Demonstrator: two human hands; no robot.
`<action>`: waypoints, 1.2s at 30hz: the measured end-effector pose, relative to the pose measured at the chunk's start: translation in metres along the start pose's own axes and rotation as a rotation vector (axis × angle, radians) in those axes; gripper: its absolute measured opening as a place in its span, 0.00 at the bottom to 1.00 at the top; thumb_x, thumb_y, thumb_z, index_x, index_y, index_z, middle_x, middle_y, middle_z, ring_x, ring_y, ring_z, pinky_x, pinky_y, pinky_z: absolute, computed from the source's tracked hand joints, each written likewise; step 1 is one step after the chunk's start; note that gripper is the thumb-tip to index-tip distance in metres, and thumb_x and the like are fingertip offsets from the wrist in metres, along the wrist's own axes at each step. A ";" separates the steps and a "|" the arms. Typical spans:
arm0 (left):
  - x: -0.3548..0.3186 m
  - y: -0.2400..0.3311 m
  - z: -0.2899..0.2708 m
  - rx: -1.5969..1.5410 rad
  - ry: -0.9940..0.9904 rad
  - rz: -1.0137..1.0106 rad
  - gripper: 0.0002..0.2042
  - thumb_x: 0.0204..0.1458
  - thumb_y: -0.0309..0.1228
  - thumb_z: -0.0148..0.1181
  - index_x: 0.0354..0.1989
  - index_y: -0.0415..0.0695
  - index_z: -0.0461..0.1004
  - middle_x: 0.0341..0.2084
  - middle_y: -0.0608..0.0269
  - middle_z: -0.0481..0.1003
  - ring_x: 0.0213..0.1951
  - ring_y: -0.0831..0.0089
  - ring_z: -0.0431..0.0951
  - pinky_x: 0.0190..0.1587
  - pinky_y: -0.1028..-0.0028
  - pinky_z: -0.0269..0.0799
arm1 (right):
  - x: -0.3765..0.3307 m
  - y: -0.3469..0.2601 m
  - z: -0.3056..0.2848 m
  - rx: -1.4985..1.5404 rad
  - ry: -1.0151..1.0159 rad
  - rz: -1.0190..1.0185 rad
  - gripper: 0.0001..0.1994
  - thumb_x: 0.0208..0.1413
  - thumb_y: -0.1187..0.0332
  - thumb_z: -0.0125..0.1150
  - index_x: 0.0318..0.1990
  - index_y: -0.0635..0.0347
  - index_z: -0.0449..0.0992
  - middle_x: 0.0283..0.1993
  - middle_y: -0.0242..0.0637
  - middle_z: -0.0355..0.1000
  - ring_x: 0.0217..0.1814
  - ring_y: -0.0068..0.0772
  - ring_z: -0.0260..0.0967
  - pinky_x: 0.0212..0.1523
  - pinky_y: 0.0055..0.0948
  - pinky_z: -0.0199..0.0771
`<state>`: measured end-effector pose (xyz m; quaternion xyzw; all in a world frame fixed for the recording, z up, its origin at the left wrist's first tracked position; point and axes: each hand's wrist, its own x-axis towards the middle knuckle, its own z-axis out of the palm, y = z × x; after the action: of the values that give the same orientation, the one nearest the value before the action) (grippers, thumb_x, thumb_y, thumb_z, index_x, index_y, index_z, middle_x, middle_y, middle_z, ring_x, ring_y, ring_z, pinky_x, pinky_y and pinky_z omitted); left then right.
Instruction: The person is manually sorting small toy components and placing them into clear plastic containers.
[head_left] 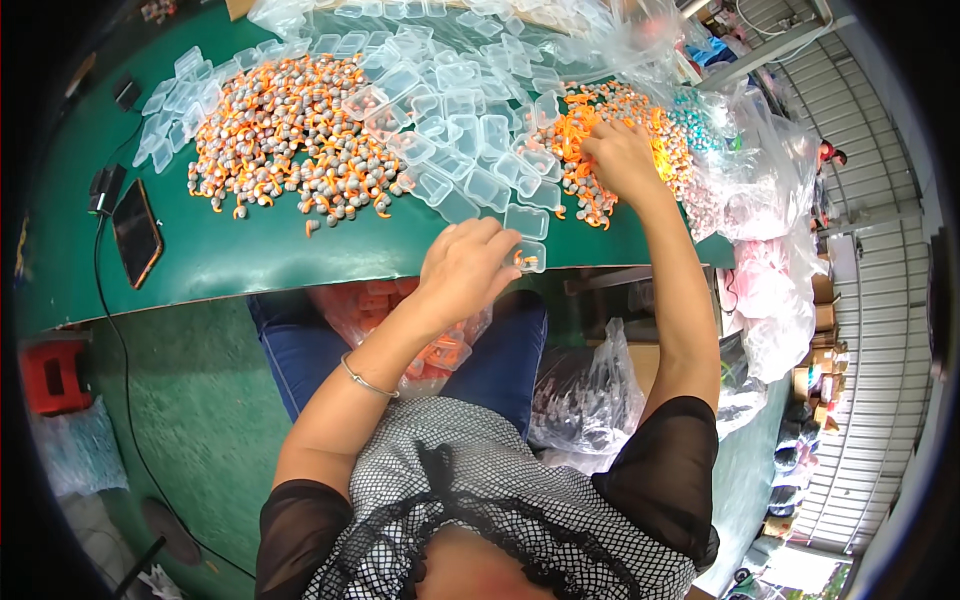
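Observation:
My left hand [463, 264] is at the table's near edge, its fingers bent against a small clear plastic box [533, 256]. A few small orange and grey pieces lie inside that box. My right hand [622, 160] reaches into a pile of bright orange pieces [575, 132] on the right, fingertips down among them; what they pinch, if anything, is hidden. Between the hands spreads a heap of clear plastic boxes [450, 135]. Left of it lies a large pile of small grey-and-orange pieces [290, 130].
A phone [137, 233] and black cable lie at the table's left. Teal pieces [690, 115] and clear plastic bags [765, 165] crowd the right end. On my lap rests a bag of orange items [440, 345]. A red stool [55, 375] stands at lower left.

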<state>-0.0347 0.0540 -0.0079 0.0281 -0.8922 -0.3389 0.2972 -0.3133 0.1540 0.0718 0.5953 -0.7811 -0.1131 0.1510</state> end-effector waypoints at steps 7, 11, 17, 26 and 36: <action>0.000 0.000 0.001 0.003 0.008 0.005 0.18 0.44 0.33 0.70 0.44 0.44 0.76 0.33 0.61 0.73 0.39 0.58 0.75 0.43 0.61 0.69 | -0.015 0.008 0.017 0.059 0.142 -0.019 0.05 0.46 0.73 0.65 0.32 0.51 0.81 0.35 0.29 0.76 0.44 0.37 0.71 0.45 0.42 0.61; -0.002 0.000 0.001 0.016 0.017 -0.002 0.18 0.44 0.33 0.70 0.44 0.44 0.76 0.33 0.61 0.72 0.39 0.58 0.75 0.43 0.61 0.69 | -0.007 0.005 0.006 0.030 0.054 -0.020 0.06 0.49 0.72 0.63 0.34 0.50 0.82 0.38 0.31 0.78 0.47 0.36 0.72 0.46 0.44 0.62; 0.000 0.000 0.003 0.013 0.025 0.016 0.18 0.44 0.34 0.70 0.44 0.44 0.76 0.33 0.61 0.73 0.39 0.58 0.75 0.43 0.60 0.69 | -0.013 0.016 0.018 0.296 0.107 0.101 0.08 0.49 0.71 0.63 0.37 0.50 0.83 0.42 0.32 0.79 0.52 0.36 0.72 0.49 0.44 0.64; -0.001 -0.001 0.002 0.022 0.031 0.018 0.18 0.44 0.34 0.70 0.43 0.44 0.76 0.32 0.61 0.72 0.38 0.57 0.75 0.42 0.61 0.70 | -0.008 0.008 0.004 0.194 -0.081 0.060 0.12 0.50 0.74 0.59 0.39 0.49 0.84 0.44 0.32 0.80 0.53 0.39 0.72 0.51 0.47 0.63; -0.003 -0.003 0.004 0.019 0.040 0.014 0.18 0.44 0.34 0.70 0.44 0.45 0.76 0.33 0.61 0.72 0.39 0.58 0.75 0.43 0.61 0.70 | 0.016 0.004 -0.005 0.079 -0.297 0.011 0.09 0.48 0.76 0.57 0.33 0.53 0.82 0.38 0.35 0.79 0.49 0.40 0.73 0.52 0.48 0.60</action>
<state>-0.0348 0.0548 -0.0134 0.0316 -0.8894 -0.3275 0.3172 -0.3192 0.1395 0.0801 0.5730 -0.8020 -0.1682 0.0107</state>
